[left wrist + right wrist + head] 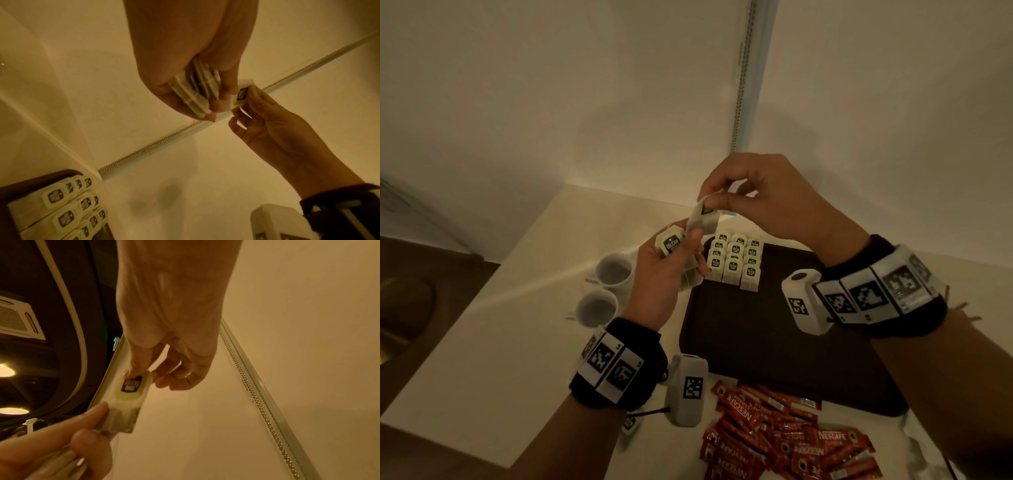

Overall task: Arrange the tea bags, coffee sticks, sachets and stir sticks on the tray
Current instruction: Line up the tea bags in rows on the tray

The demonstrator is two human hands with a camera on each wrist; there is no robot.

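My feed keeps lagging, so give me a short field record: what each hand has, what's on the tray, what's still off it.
left hand: holds a stack of tea bags above the tray's far left corner
right hand: pinches the top of one tea bag, drawing it from the stack
tray: dark; tea bag rows in three columns at its far left corner
coffee sticks: red pile on the table, near side of the tray
cups: two white, left of the tray
stir sticks, sachets: cannot make out
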